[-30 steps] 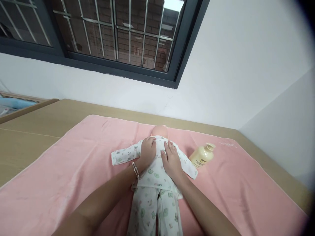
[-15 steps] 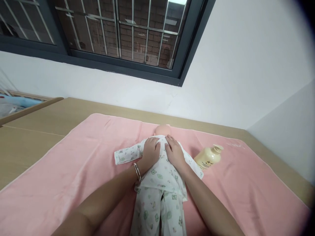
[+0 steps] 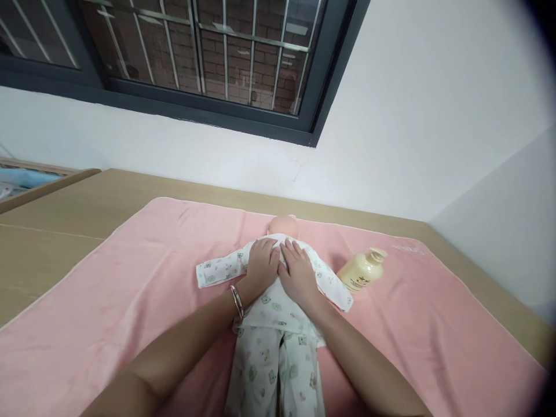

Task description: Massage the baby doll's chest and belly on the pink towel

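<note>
The left hand (image 3: 263, 267) and the right hand (image 3: 299, 277) lie close together, palms down, fingers extended, gripping nothing. Directly under them is the doll (image 3: 278, 313), on its upper torso, touched through the patterned shirt (image 3: 267, 301). I judge the step in hand to be contact with both palms; a next move would call for even, gentle pressure, so that the cloth does not bunch. Just beyond the fingertips is the doll's head (image 3: 282, 226); which way it faces, I cannot tell. To the right of the right hand stands a cream-coloured bottle (image 3: 362, 272), near the sleeve. Around everything spreads the pink mat (image 3: 108, 289).
</note>
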{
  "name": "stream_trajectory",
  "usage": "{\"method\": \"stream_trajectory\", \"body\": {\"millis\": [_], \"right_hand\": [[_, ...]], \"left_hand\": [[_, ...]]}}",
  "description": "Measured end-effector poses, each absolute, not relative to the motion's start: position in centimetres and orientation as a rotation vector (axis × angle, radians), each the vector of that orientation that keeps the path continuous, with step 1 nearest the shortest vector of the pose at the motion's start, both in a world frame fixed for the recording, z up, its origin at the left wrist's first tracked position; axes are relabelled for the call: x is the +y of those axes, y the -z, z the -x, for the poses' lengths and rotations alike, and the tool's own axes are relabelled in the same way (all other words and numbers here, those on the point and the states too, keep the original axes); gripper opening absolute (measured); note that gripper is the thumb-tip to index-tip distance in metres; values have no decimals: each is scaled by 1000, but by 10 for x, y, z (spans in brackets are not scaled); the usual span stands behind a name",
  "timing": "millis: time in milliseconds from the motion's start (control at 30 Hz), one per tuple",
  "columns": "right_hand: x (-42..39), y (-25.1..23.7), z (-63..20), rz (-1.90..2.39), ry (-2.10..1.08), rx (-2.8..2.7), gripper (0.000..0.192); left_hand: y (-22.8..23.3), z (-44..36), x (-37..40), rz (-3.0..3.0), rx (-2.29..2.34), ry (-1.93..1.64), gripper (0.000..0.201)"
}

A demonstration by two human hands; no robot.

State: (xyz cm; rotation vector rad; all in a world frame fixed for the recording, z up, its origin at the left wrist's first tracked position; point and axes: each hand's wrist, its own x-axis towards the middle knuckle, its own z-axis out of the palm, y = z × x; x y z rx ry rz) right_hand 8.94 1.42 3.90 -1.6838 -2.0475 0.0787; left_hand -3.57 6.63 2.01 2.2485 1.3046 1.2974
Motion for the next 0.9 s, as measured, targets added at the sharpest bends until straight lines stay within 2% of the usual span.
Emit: {"method": "stream_trajectory", "body": {"millis": [200,400,633,900], "right_hand": [[31,-34,-104,1717,-132,-1901,50],[25,-33,-100,1719,-45,-1881,48],[10,-24,-93,1717,178,-1874,44],[20,-35,-103,1796,65,-2101,58]], "left_hand": [[-17,36,67,-2234,1330,-1297,28],[-18,37,59,-2324,1423,-1324,30],[-17,39,43,-2514,1473,-1193,34],[-10,44,55,-2583,1422,-1205,42]]}}
